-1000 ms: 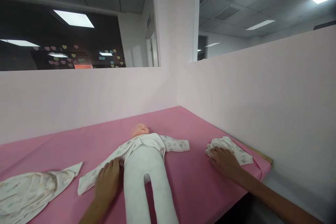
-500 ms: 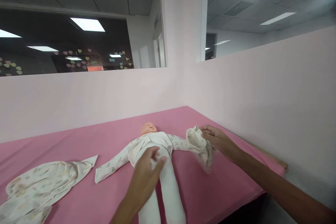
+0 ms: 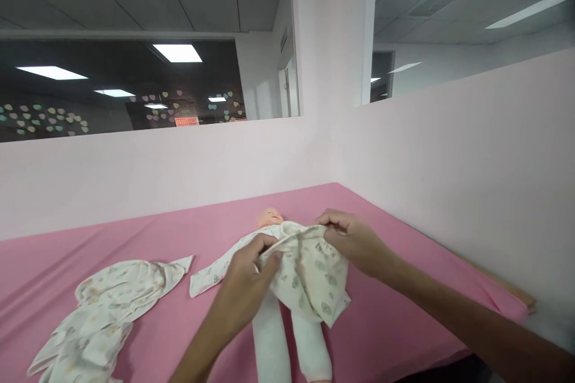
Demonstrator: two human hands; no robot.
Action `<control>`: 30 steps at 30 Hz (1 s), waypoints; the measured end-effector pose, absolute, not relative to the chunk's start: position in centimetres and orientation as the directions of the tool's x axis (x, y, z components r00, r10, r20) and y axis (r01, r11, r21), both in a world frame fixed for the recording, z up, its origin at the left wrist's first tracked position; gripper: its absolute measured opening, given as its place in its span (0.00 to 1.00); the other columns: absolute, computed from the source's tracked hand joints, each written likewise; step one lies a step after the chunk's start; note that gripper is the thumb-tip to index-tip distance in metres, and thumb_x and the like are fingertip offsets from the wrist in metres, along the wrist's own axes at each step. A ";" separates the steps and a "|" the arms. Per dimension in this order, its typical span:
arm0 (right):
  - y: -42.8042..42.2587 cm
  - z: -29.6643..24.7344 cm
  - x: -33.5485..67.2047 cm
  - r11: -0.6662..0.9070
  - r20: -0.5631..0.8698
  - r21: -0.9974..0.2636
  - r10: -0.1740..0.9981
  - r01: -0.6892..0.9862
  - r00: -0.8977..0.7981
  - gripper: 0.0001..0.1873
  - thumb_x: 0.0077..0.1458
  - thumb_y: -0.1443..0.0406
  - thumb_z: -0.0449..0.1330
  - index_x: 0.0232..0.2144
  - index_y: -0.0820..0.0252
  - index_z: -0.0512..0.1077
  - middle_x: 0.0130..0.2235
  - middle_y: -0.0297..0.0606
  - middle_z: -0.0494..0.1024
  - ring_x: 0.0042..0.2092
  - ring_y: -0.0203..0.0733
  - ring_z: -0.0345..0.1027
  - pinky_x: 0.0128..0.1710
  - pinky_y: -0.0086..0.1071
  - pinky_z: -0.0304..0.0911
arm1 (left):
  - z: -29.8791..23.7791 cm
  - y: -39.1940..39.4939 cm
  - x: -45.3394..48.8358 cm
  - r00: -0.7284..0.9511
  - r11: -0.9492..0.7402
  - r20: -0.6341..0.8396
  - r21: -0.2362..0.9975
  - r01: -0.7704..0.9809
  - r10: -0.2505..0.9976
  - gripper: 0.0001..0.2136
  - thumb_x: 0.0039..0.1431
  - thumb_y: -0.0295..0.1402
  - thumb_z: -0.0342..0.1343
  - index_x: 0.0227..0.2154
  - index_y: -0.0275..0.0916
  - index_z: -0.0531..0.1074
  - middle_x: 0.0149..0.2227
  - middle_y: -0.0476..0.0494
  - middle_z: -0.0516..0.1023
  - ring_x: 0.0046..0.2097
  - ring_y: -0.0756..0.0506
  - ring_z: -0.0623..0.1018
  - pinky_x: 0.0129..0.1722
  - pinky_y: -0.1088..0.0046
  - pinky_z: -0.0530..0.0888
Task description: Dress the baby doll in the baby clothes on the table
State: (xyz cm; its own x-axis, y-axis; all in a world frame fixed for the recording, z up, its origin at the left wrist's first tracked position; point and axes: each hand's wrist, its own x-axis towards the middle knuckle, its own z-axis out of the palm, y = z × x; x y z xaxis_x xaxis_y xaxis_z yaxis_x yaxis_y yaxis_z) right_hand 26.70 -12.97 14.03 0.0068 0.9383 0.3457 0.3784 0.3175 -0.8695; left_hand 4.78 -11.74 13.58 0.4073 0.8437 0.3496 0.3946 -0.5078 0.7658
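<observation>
A small white baby hat (image 3: 309, 275) with a leafy print is stretched between my two hands, above the doll's middle. My left hand (image 3: 251, 281) pinches its left edge between thumb and fingers. On the opposite side, my right hand (image 3: 350, 239) grips the upper right edge. Beneath lies a baby doll (image 3: 271, 216) on its back, in a printed long-sleeved top and white leggings (image 3: 272, 341). The cloth hides most of its torso and one arm. The held piece could be another small garment; its full shape is folded.
A crumpled printed baby garment (image 3: 117, 299) lies to the left on the pink sheet (image 3: 171, 233) that covers the table. Pale walls (image 3: 453, 161) stand behind and to the right, with windows above them. A wooden edge (image 3: 503, 287) shows at the right side.
My right hand has brought the cloth piece left over the doll, and my left hand has closed on its other edge. The view has shifted slightly to the left.
</observation>
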 end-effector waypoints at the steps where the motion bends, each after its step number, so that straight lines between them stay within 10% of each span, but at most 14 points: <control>1: -12.8 14.0 27.1 0.315 0.380 -0.836 0.923 0.449 0.061 0.09 0.50 0.70 0.50 0.26 0.58 0.69 0.30 0.32 0.72 0.30 0.36 0.62 0.28 0.30 0.57 | 14.1 -11.5 4.0 0.395 -0.500 0.343 0.756 0.423 0.853 0.11 0.64 0.42 0.47 0.34 0.42 0.69 0.34 0.51 0.72 0.36 0.49 0.70 0.36 0.74 0.65; 14: -11.1 20.8 27.7 0.533 0.963 -0.215 0.258 0.818 0.085 0.13 0.52 0.75 0.47 0.20 0.56 0.58 0.25 0.34 0.67 0.32 0.40 0.60 0.35 0.36 0.56 | 23.5 -10.5 0.4 0.490 -0.671 0.459 0.535 0.514 0.741 0.11 0.60 0.44 0.53 0.32 0.41 0.71 0.41 0.46 0.74 0.38 0.47 0.71 0.37 0.73 0.68; 24: -12.9 21.5 24.7 0.625 0.597 -0.639 0.771 0.449 -0.224 0.09 0.56 0.61 0.56 0.37 0.57 0.72 0.39 0.37 0.76 0.37 0.39 0.68 0.34 0.33 0.62 | 24.0 -11.3 3.6 0.540 -0.690 0.460 0.621 0.372 0.705 0.11 0.61 0.42 0.53 0.37 0.41 0.72 0.32 0.48 0.73 0.31 0.51 0.69 0.31 0.75 0.66; 30: -13.7 21.2 24.2 0.339 0.234 -0.907 0.898 0.248 -0.372 0.12 0.49 0.58 0.64 0.35 0.58 0.72 0.32 0.35 0.74 0.32 0.36 0.67 0.30 0.30 0.61 | 23.0 -10.7 4.0 0.586 -0.670 0.406 0.655 0.348 0.701 0.08 0.60 0.39 0.52 0.35 0.41 0.70 0.30 0.50 0.70 0.31 0.51 0.68 0.32 0.75 0.66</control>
State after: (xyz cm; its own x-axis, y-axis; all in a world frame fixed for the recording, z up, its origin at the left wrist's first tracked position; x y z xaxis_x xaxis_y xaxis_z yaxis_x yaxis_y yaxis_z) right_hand 24.23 -13.73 21.16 -0.3722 0.8983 0.2337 0.2483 0.3390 -0.9074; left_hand 4.04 -10.69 22.99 0.5857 0.7013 0.4065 0.3478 -0.6704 0.6554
